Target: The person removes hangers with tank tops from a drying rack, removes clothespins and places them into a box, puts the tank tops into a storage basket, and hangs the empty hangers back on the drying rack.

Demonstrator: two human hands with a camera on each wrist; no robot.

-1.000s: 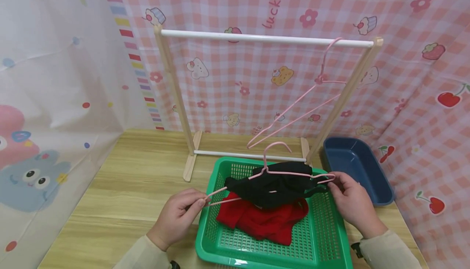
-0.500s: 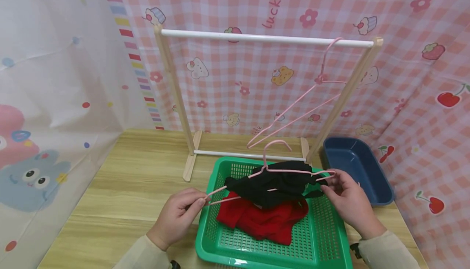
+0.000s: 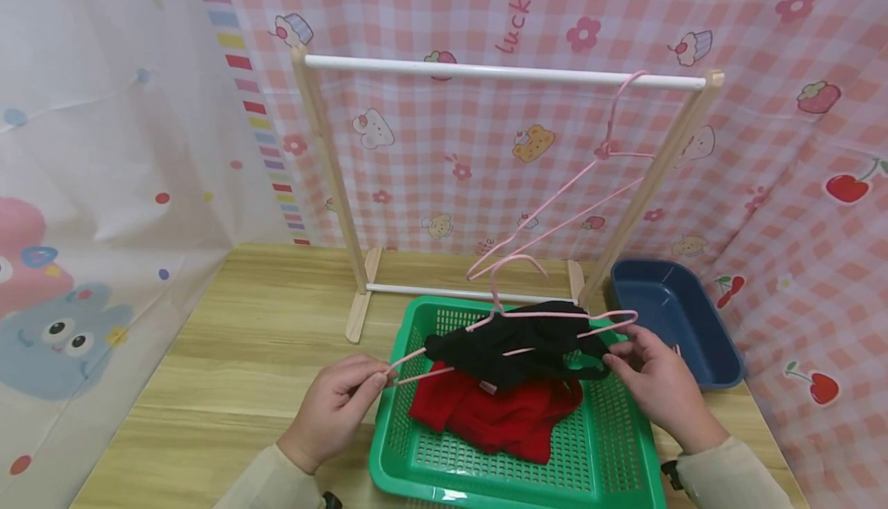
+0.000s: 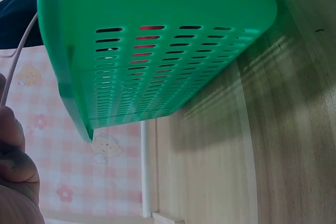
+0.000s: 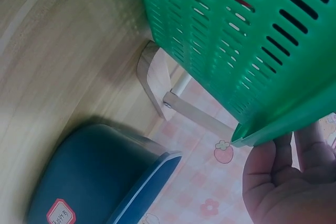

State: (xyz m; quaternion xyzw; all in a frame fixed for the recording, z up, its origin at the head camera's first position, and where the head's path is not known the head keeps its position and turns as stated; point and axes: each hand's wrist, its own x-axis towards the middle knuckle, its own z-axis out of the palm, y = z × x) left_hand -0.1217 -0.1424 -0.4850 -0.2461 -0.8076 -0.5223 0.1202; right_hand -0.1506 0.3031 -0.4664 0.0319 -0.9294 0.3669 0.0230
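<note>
A pink clothes hanger is held over the green basket, its hook pointing up. My left hand pinches the hanger's left end between thumb and fingers. A crumpled black garment with a small pale tag hangs on the hanger's middle and right part. At the right, my right hand pinches the edge of the black garment, just below the hanger's right end. Under it a red garment lies in the basket. In the right wrist view the basket rim hides my right fingertips partly.
Behind the basket stands a rack with a white top rail and wooden posts. Another pink hanger hangs bare near its right end. A dark blue tub sits at the right on the wooden table.
My right hand has shifted from the hanger's right end to the black garment's edge. The hanger has risen slightly and its hook has moved a little left. My left hand has barely moved.
</note>
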